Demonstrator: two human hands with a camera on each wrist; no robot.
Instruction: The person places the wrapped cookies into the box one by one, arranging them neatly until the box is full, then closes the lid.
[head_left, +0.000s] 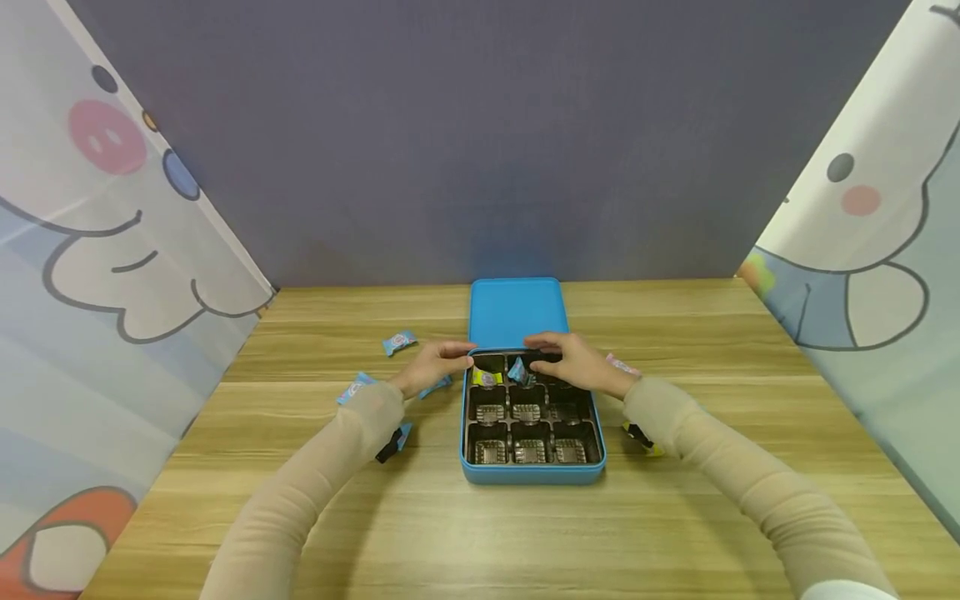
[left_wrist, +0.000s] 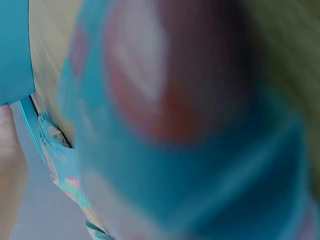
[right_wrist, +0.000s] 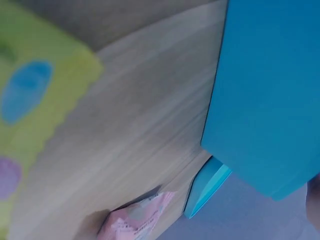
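Note:
A blue box (head_left: 532, 475) holds a dark tray (head_left: 528, 425) divided into several compartments, its blue lid (head_left: 517, 312) standing open behind. In the back row, a yellow-green wrapped candy (head_left: 487, 377) lies in the left compartment and a blue wrapped candy (head_left: 517, 372) in the middle one. My left hand (head_left: 437, 365) is at the box's back left corner, fingertips right at the rim. Over the back right compartment is my right hand (head_left: 573, 362), thumb and fingers apart, thumb close beside the blue candy. Only a bit of the left fingers (left_wrist: 7, 165) shows in the left wrist view.
Blue wrapped candies (head_left: 400, 342) lie on the wooden table (head_left: 525, 542) left of the box, near a black-and-blue wrapper (head_left: 393, 442). To the right are a pink candy (right_wrist: 137, 220) and a black-and-yellow wrapper (head_left: 642, 439). A grey panel (head_left: 495, 142) rises behind.

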